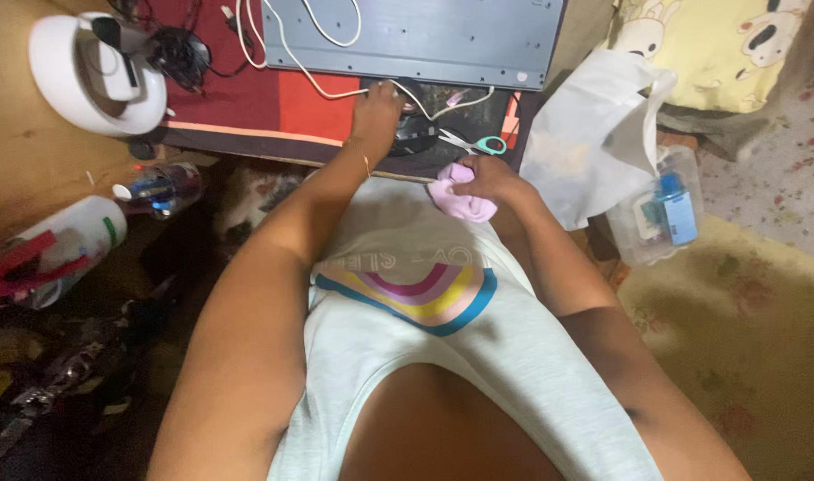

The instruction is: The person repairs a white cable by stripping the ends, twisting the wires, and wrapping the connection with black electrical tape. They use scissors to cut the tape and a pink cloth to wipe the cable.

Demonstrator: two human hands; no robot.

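My left hand [376, 112] reaches forward onto the dark desk mat [246, 107] and closes on a small dark round object beside a white cable [335, 92]. My right hand [484, 178] is held near my waist and grips a crumpled pink cloth [460, 201]. A grey flat panel [416, 40] lies just beyond my left hand. Scissors with teal handles [476, 142] rest on the mat between my two hands.
A white round lamp base [90, 76] sits at the upper left. A bottle [157, 189] and a white container [77, 233] lie at the left. A white bag [589, 134] and a clear plastic box [661, 209] stand at the right, by a yellow patterned cushion [710, 44].
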